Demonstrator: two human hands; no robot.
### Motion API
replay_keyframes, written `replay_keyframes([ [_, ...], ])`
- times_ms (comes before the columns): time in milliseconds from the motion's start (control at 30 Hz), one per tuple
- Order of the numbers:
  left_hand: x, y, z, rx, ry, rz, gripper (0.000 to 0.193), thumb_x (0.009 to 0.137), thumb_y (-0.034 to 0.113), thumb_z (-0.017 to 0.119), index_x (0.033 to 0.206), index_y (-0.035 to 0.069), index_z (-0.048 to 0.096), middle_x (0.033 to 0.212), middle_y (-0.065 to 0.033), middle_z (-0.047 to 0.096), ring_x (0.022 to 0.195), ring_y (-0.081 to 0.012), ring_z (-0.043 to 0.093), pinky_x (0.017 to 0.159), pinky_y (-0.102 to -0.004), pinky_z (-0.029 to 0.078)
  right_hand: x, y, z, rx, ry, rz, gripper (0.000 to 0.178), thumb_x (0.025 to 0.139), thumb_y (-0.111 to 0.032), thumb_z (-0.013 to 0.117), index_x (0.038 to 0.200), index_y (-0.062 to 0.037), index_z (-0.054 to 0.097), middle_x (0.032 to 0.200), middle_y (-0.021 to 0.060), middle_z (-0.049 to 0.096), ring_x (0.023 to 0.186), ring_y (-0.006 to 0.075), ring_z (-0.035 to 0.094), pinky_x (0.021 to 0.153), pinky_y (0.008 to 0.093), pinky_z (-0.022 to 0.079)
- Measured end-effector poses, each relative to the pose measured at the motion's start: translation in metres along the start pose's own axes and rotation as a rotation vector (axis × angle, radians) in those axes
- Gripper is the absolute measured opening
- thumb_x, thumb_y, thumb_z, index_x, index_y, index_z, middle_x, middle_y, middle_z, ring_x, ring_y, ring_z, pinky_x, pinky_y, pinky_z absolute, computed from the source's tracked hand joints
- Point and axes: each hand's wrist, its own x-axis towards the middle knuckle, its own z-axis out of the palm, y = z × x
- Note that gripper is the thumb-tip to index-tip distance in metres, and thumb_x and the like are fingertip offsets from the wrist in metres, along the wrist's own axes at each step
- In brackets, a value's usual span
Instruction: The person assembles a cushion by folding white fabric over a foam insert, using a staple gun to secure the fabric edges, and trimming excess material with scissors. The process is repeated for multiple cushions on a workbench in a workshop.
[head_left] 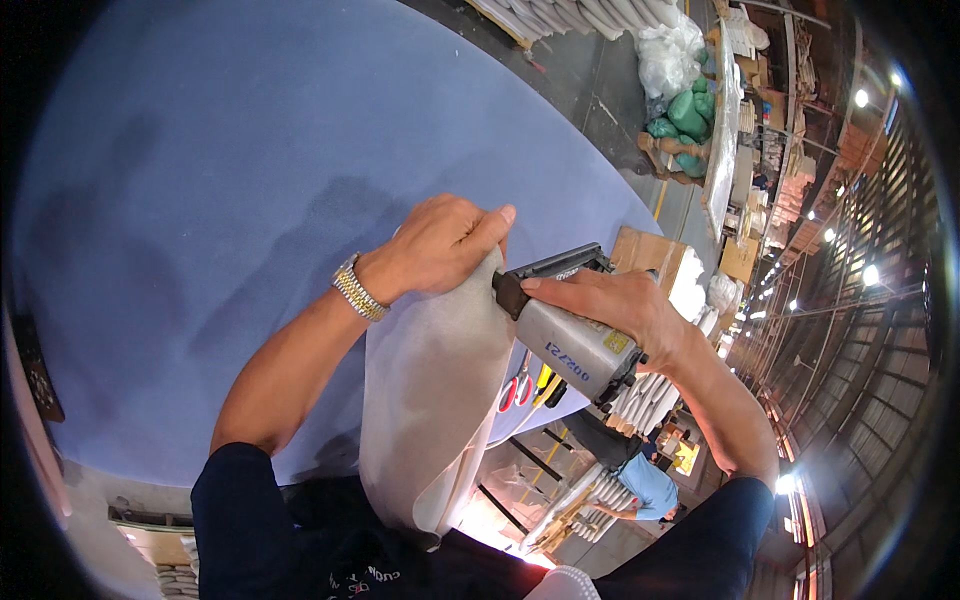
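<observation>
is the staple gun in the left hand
No, the right hand grips the staple gun, while the left hand holds the pale piece.

**Markings on the staple gun and a shirt**

Okay, so the clearest marking here is on the silver staple gun [575, 355]: a row of blue digits printed across the metal body, big enough to read, though it sits upside down from this angle. Just beside it on the same body there's a small yellow label [617, 343] with dark print, way too tiny to make out. The black magazine [550, 263] has some pale lettering along its side too, partly covered, so I can't really get it. Last one's the dark shirt [330, 560] at the lower edge: white lettering on the front, only partly legible.
</observation>
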Motion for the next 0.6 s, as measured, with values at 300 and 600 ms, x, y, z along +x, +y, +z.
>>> replay_keyframes([
  [300, -0.007, 0.006, -0.003, -0.001, 0.034, -0.083, 0.066, 0.109, 0.042, 0.039, 0.069, 0.001, 0.071, 0.058, -0.0212, 0.059, 0.058, -0.0407, 0.060, 0.063, -0.0471, 0.049, 0.013, -0.012, 0.000, 0.177, 0.012, 0.109, 0.081, 0.071, -0.033, 0.079, 0.146, -0.0129, 0.058, 0.098, 0.0103, 0.068, 0.088, 0.0304, 0.070, 0.075, 0.0405, 0.056],
  [600, -0.009, 0.000, -0.003, -0.037, 0.082, -0.015, 0.065, 0.109, 0.041, 0.040, 0.065, 0.001, 0.067, 0.054, -0.0208, 0.054, 0.053, -0.0403, 0.057, 0.059, -0.0479, 0.047, 0.023, -0.018, -0.001, 0.135, 0.021, 0.149, 0.073, 0.074, -0.024, 0.078, 0.144, -0.0147, 0.060, 0.096, 0.0082, 0.067, 0.089, 0.0298, 0.070, 0.076, 0.0409, 0.058],
])
